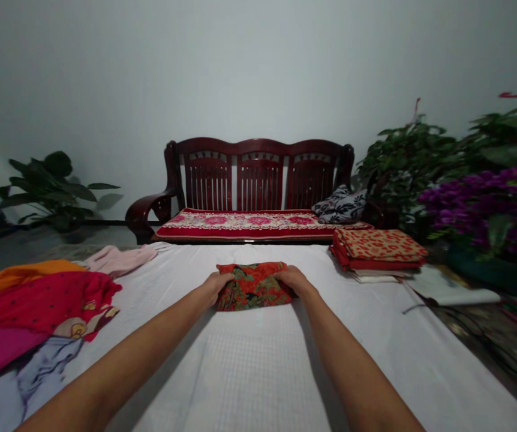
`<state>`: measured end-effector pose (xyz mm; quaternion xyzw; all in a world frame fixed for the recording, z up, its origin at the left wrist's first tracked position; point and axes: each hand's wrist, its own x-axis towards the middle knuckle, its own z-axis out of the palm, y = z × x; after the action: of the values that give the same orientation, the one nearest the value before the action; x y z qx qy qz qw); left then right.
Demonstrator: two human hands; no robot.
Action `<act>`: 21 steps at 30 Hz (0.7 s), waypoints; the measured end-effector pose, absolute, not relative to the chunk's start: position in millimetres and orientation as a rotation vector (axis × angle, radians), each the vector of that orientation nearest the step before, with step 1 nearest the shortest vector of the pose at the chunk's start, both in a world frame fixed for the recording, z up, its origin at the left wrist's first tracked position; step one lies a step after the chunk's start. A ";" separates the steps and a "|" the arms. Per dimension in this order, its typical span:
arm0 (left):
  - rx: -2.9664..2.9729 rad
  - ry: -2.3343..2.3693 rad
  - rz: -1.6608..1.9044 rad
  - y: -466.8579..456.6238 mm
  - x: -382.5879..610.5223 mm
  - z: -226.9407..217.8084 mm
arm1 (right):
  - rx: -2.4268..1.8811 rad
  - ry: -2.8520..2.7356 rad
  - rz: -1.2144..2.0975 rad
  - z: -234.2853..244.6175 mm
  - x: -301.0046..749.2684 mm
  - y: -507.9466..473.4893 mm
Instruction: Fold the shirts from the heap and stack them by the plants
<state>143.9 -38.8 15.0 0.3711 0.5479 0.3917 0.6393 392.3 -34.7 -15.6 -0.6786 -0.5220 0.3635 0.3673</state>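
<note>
A folded red-orange cloth with a green leafy print [254,288] is held up in front of me, over the white sheet [258,360]. My left hand [216,285] grips its left edge, thumb on the near face. At the opposite edge, my right hand [292,281] pinches it the same way. The fingers behind the cloth are hidden. Whether its lower edge touches the sheet I cannot tell. To the right lies a stack of folded cloths [378,247], topped by a leopard-patterned one. Loose clothes [42,300] in red, orange, magenta and lavender are heaped on the left.
A pink garment [121,259] lies beyond the heap. Behind the white surface stands a dark wooden bench [261,174] with a floral cover and a patterned cushion [342,205]. Purple flowers [487,207], papers [454,288] and cables [487,345] are on the right.
</note>
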 end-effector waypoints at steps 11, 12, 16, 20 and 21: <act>0.861 0.932 1.151 -36.9 214.0 30.0 | -1.311 -1.054 0.850 26.9 452.8 -73.4; 0.849 0.896 1.165 -34.6 229.1 33.9 | -1.303 -1.058 0.809 35.5 468.4 -75.1; 0.822 0.765 1.155 -23.6 297.6 61.2 | -1.362 -1.143 0.489 74.8 540.4 -77.8; 0.825 0.635 1.095 -5.0 373.1 99.9 | -1.398 -1.120 0.296 114.6 618.4 -72.0; 0.828 0.606 1.097 0.5 393.1 108.1 | -1.386 -1.104 0.253 122.8 637.6 -69.6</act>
<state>393.1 0.5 108.1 0.3764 0.2754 0.4984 0.7308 637.6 -69.6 122.8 -0.6042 -0.4813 0.1103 0.6255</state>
